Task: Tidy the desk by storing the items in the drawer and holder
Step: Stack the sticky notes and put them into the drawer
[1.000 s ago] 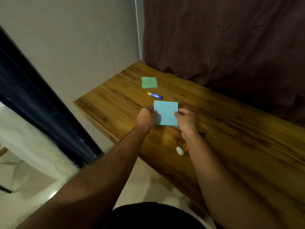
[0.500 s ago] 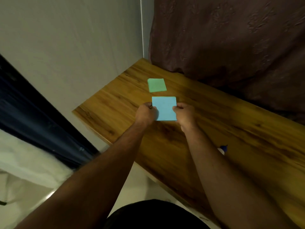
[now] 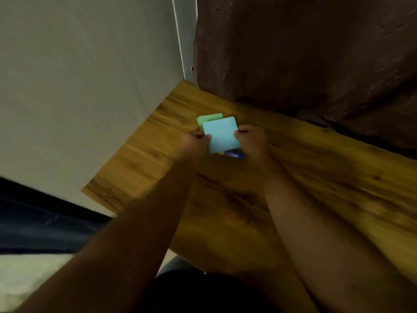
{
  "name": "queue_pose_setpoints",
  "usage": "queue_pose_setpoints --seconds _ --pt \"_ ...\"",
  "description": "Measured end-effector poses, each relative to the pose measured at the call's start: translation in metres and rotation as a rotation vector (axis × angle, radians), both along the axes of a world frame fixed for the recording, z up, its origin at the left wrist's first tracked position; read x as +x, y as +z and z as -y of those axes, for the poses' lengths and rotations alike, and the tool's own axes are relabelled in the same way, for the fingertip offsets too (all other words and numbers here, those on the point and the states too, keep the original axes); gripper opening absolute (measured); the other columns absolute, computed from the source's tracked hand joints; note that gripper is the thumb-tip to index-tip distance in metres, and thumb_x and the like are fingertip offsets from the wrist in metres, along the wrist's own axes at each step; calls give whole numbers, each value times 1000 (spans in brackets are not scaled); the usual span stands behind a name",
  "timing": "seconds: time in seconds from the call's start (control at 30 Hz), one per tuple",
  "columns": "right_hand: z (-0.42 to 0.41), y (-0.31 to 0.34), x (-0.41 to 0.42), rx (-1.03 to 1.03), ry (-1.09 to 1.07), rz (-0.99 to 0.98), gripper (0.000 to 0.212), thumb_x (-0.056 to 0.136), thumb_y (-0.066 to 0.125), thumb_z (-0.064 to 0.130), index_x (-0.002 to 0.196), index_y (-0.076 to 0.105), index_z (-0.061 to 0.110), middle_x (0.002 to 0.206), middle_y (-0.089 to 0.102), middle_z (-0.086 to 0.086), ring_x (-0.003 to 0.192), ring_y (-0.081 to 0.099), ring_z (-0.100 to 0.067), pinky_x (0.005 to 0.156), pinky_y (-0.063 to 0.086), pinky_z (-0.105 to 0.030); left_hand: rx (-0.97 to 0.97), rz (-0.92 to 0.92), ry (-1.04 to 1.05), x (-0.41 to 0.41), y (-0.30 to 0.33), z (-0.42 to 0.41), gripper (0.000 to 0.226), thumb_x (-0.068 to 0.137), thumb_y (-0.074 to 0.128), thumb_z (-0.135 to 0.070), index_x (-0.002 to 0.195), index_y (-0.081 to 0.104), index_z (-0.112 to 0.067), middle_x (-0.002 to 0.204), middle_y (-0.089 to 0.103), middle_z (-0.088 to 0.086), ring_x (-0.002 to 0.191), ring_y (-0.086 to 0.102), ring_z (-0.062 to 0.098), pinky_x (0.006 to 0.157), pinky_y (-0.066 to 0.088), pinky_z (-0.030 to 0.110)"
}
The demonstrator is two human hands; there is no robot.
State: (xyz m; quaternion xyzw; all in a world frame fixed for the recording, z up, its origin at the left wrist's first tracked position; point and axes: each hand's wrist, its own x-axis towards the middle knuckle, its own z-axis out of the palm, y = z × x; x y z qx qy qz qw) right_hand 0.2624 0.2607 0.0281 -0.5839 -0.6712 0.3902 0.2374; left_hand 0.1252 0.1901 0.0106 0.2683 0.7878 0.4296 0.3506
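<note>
Left hand point(image 3: 194, 143) comes first on the sweep, sitting at nine o'clock of the square light-blue pad of sticky notes point(image 3: 221, 136), thumb and fingers pinching its left edge. Behind the pad, up at eleven o'clock, a corner of the square green pad of sticky notes point(image 3: 204, 119) peeks out, lying on the long wooden desk point(image 3: 316, 177); whether blue touches green I cannot tell. Across to three o'clock and the right hand point(image 3: 251, 141) mirrors the left, fingertips curled onto the pad's right edge, so the blue pad is held between both hands just above the desk. Down at five o'clock, poking out beneath the blue pad, lies a small blue-and-yellow stick-shaped item point(image 3: 233, 154), possibly a glue stick, too blurred to be sure.

Handling call: this pad looks light and papery, stiff as a block but with loose top sheets that could curl or peel if gripped by a corner. Best hold, I'd judge, is across two opposite edges through the full thickness, exactly where the fingers sit, and one hand would likely do. Stacking blue on green would let both go to the drawer together. Neither drawer nor holder is in view.
</note>
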Motion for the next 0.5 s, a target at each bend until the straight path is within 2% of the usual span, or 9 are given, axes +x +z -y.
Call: queue_pose_setpoints --seconds 0.1,0.17,0.3,0.4,0.5 --pt "-24 -5 -28 -71 -12 -33 31 92 59 14 121 64 2 123 64 -18 112 60 -32 96 47 -42 -26 -80 -61 -22 1 -21 34 88 63 -29 115 68 -9 102 71 8 92 68 24 80 58 42" --pt "-40 -12 -45 -104 -22 -8 33 93 58 17 123 63 4 123 64 -17 111 60 -32 92 50 -42 -54 -103 -89 -35 -1 -36 32 91 61 -24 117 66 -7 106 69 10 95 66 24 82 57 40" --pt "-59 -26 -67 -179 -74 30 37 95 59 22 129 57 7 126 61 -14 111 60 -28 83 49 -32 -119 -126 -186 -48 -10 -58 31 93 60 -23 112 65 0 107 68 17 96 66 30 84 56 45" --pt "-65 -34 -76 -186 -35 119 40 96 57 24 129 55 3 128 59 -17 113 58 -30 93 49 -38 -142 -158 -232 -55 -18 -67 30 93 59 -25 107 67 0 103 68 15 95 66 29 76 53 36" --pt "-68 -40 -80 -127 17 248 42 97 55 26 131 56 2 131 57 -20 116 57 -34 98 47 -46 -150 -161 -232 -61 -23 -73 32 94 58 -27 111 65 -1 109 67 15 99 64 29 77 51 35"
